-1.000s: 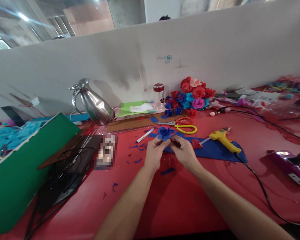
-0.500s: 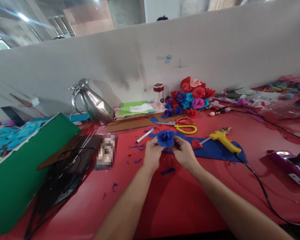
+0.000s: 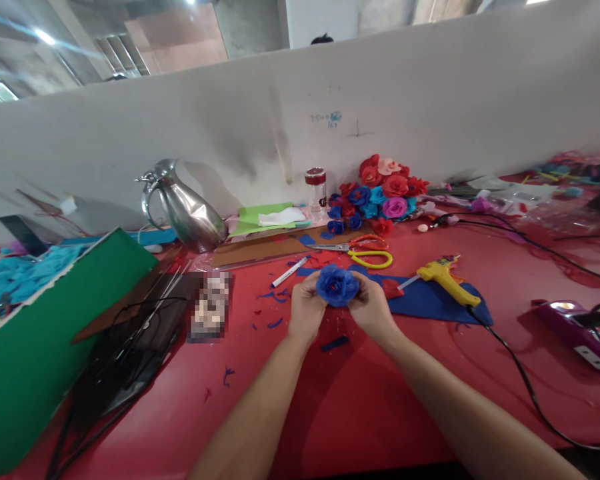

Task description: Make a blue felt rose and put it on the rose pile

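Note:
A blue handmade flower with layered petals is held between both hands, its open centre turned up toward me. My left hand pinches its left side. On the other side, my right hand grips it, with fingertips partly hidden behind the petals. Under and beyond the hands lies a blue sheet, with a small red piece on it near my right hand. A yellow glue gun rests across the sheet. Yellow and orange-handled scissors and a white marker lie just behind.
Several coloured flowers are heaped by the wall, beside a red-lidded jar. A steel jug stands at left, behind a green board. A purple power strip sits at right, and a black cable crosses the red table.
The blue flower has tipped toward me, so its centre and more petals now show. Both hands keep their hold with little movement. The camera view has shifted slightly.

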`<action>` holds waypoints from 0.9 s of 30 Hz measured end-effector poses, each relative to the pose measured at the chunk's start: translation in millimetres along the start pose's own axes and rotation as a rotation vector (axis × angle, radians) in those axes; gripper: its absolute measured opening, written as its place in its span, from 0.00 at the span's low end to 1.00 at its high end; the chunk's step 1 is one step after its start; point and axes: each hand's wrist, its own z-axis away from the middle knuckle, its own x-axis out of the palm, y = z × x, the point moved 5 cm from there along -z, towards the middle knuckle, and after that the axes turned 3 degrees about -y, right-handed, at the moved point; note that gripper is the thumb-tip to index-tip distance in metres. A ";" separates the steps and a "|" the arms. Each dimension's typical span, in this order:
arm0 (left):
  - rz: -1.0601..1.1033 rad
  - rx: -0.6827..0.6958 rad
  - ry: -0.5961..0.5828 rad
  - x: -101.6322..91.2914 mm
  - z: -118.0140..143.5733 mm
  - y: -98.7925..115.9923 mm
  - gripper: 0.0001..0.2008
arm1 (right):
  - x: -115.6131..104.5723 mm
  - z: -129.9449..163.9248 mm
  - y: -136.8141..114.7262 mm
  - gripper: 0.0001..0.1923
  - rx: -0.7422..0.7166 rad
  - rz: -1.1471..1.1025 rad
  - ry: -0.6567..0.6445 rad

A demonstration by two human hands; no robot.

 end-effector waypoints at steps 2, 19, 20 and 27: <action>-0.019 -0.004 0.019 -0.8 0.6 -1.2 0.03 | -0.6 -0.3 1.4 0.12 0.007 -0.013 0.014; -0.069 0.036 0.052 -2.7 -0.3 -3.9 0.04 | 1.5 -0.7 7.2 0.11 0.021 0.017 -0.039; -0.081 0.040 0.049 -2.7 -0.2 -3.1 0.04 | 1.6 -0.7 7.6 0.12 0.021 0.018 -0.039; -0.176 0.128 0.026 -1.9 2.3 6.6 0.05 | -0.3 -0.4 8.2 0.08 -0.064 0.066 0.027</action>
